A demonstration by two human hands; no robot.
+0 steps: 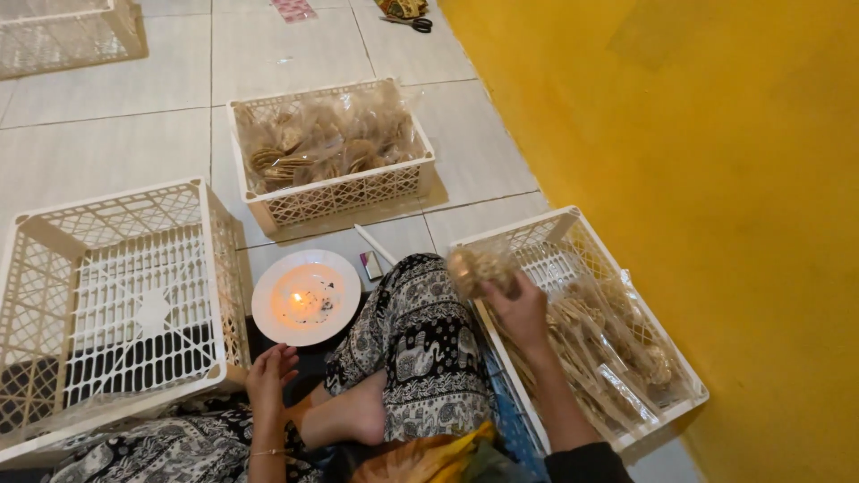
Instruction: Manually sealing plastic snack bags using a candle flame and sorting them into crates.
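- The left hand (270, 371) rests open near the person's bare foot (353, 413), fingers loosely spread, holding nothing; its forearm is cut off by the bottom edge.
- The knee in patterned trousers (420, 344) hides part of the floor between the two near crates.
- The right hand (522, 313) is closed around a small clear bag of crackers (477, 268), lifted just over the near rim of the right crate (608, 259). The bag is blurred, so its contents are hard to make out beyond round tan shapes.
- That crate holds more clear bags (608, 358) lying in a heap; how many cannot be told. Its near corner is hidden by the arm.
- The left crate (116, 295) is tilted, and its lower left part runs out of view.
- A white plate (306, 297) sits on the floor between the left crate and the knee, with a small flame (298, 300) and dark bits on it; what burns is washed out by glare.
- A small flat object (370, 265) and a white stick (374, 243) lie just beyond the plate.
- Farther off, a third crate (333, 192) is filled with bagged crackers.
- At the top edge, scissors (412, 22) and another crate (63, 36) are partly cut off.
- A yellow wall (716, 179) runs along the right.
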